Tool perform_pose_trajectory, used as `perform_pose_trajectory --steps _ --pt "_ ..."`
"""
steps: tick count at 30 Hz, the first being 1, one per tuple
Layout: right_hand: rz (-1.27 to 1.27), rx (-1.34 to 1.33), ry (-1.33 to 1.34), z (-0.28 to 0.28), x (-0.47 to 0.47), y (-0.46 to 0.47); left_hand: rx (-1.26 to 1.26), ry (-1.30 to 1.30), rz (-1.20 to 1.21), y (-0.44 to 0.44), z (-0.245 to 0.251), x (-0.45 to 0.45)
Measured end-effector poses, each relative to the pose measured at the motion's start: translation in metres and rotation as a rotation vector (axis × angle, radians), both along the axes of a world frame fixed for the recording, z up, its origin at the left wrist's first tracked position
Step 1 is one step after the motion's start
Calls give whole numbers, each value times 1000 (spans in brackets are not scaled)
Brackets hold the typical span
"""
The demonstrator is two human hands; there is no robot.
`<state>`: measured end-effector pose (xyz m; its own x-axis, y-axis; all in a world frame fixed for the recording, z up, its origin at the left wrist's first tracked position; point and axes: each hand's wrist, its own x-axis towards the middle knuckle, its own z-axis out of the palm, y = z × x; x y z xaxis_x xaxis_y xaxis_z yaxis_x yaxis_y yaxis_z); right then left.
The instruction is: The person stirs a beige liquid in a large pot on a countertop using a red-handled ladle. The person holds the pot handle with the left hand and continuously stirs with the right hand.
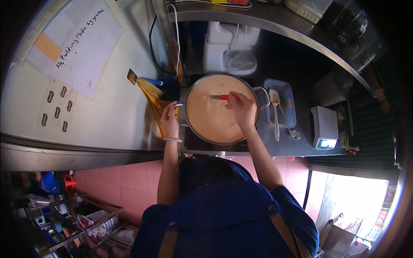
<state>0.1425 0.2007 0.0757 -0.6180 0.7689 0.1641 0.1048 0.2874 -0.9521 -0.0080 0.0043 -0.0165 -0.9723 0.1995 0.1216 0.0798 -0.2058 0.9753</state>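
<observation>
A large metal pot with two loop handles holds a pale orange liquid and stands on a black cooktop. My right hand is above the liquid, gripping the red handle of a utensil; its far end dips into the liquid, so its kind cannot be told. At the pot's left side, my left hand has its fingers on the metal loop handle. A yellow cloth hangs just behind that hand, against the white surface.
Right of the pot, a clear plastic tray holds a spatula and a thin metal utensil, both reaching past its edge. Farther right is a digital scale. A white appliance stands behind the pot, beneath a metal shelf.
</observation>
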Motion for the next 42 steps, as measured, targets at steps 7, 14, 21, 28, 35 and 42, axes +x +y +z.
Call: perform_pose_trajectory --steps 7,14,21,28,35,42 --pt "-158 3 73 -6 18 39 -4 5 -2 -1 -1 -1" --pt "-233 73 -78 19 86 58 7 -19 4 0 -2 -1" --pt "-17 -131 -185 29 106 38 6 -47 -5 -2 -2 -1" --pt "128 -98 -126 15 50 -1 -10 -21 -5 -1 1 1" --pt "10 4 -36 7 1 9 -56 9 6 -2 2 0" --pt "-166 103 -27 8 26 48 1 -52 -18 -1 -1 -1"
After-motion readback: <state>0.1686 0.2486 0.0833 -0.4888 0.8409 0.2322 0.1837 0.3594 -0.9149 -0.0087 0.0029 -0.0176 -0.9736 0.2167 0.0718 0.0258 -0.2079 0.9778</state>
